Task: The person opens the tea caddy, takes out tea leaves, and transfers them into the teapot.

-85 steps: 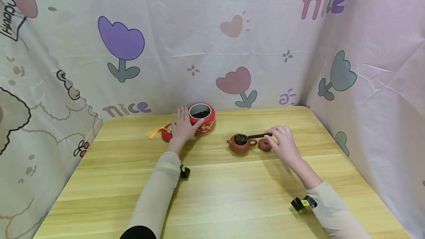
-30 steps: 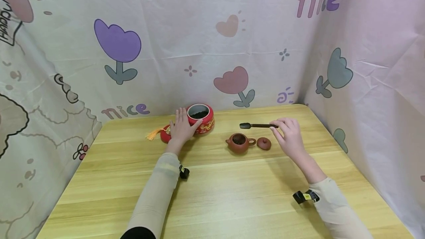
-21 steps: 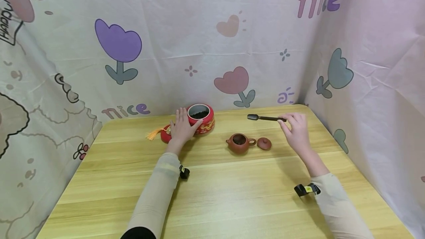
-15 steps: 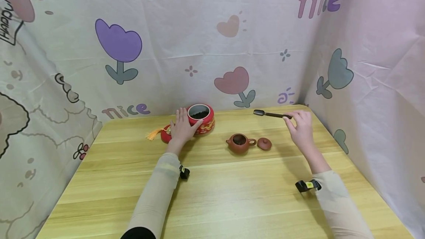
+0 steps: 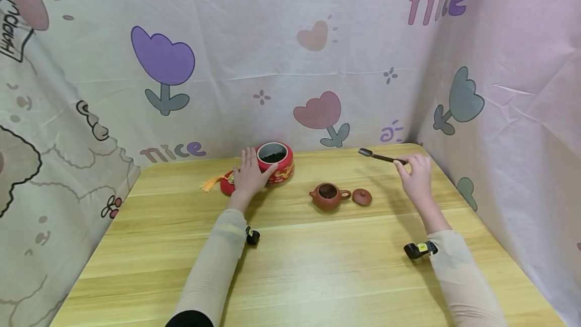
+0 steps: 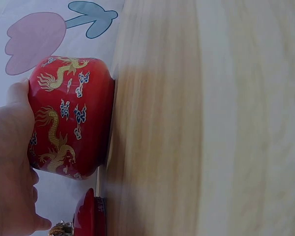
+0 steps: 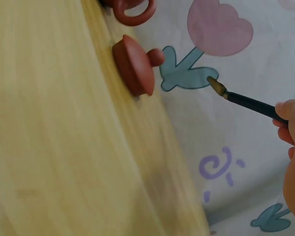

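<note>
My left hand (image 5: 249, 174) rests with straight fingers against the left side of a red tea jar (image 5: 283, 171), its thumb along the front. Gold dragons decorate the jar, and dark tea leaves lie inside. Partly behind that hand is the red jar lid (image 5: 227, 184) with a yellow tassel. Above the table at the back right, my right hand (image 5: 417, 175) pinches the handle end of a dark tea scoop (image 5: 381, 157), whose bowl points left. A brown clay teapot (image 5: 326, 205), uncovered with dark contents, stands between the hands. The teapot lid (image 5: 361, 197) lies beside its handle.
The wooden table (image 5: 290, 266) ends at a printed cloth (image 5: 236, 64) hanging close behind the jar. Another stretch of cloth borders the table at right. Each wrist wears a small black camera (image 5: 419, 250).
My right hand has lifted the tea scoop out of the teapot and carried it right and back. The scoop's load of leaves is gone from its bowl. The left hand stays at the jar.
</note>
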Motion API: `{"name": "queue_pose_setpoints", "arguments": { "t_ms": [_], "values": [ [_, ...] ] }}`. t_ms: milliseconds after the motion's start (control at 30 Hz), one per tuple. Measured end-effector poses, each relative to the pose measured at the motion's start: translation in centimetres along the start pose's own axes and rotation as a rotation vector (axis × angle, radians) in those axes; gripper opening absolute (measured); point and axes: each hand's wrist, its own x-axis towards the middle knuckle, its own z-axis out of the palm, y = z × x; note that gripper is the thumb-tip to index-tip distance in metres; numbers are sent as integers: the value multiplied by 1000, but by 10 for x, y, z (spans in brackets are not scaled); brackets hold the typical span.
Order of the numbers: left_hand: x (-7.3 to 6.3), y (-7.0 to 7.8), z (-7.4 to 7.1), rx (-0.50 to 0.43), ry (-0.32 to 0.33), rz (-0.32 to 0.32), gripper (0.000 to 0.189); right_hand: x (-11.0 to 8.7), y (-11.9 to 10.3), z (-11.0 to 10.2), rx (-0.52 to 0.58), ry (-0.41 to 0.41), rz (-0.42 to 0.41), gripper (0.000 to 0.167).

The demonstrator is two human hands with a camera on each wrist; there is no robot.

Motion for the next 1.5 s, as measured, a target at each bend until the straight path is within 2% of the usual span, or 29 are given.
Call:
{"name": "queue_pose_setpoints", "arguments": {
  "t_ms": [233, 433, 833, 1133, 1367, 1500],
  "values": [
    [-1, 0, 1, -17, -4, -1, 111, -7, 9, 0, -89, -38, 157, 18],
    [-1, 0, 0, -13, -1, 3, 111, -10, 10, -1, -160, -94, 235, 23],
    [1, 1, -1, -6, 0, 3, 110, -16, 15, 4, -211, -179, 332, 28],
    [0, -1, 0, -17, 17, 12, 110, -21, 15, 4, -230, -206, 414, 29],
    [0, 0, 0, -20, 6, 7, 111, -22, 16, 3, -256, -206, 429, 26],
    [0, 0, 0, -14, 4, 6, 112, -23, 19, 4, -313, -247, 423, 25]
  ]
}}
